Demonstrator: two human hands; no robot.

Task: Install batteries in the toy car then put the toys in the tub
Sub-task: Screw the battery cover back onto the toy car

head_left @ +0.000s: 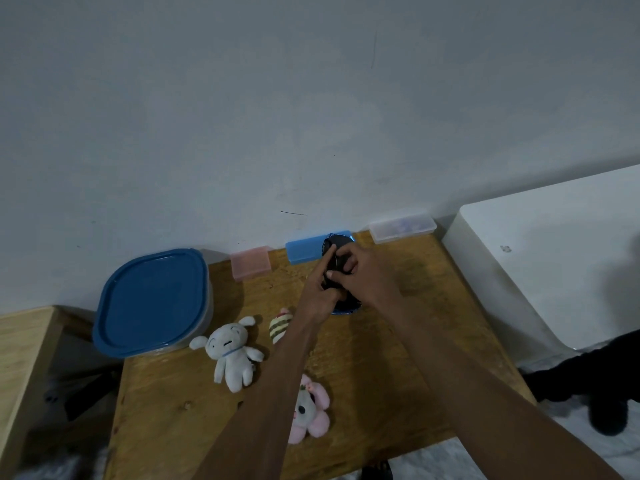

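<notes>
Head view: we're on the battery step, with the left hand (320,289) and right hand (367,273) both curled in a close grip round the dark toy car (334,252), held up over the far side of the worktop (381,358); whether the batteries are in, we can't tell. By our reckoning nothing is packed: the white plush (230,351), striped plush (280,325) and pink plush (311,410) lie on the worktop, and the tub (154,303) at the left has its blue lid on.

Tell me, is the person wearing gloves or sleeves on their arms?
No. Both forearms are bare as far as the picture shows, with no sleeves in view. The left hand and right hand have no gloves, and I can see no rings, watch or bracelet on them.
</notes>
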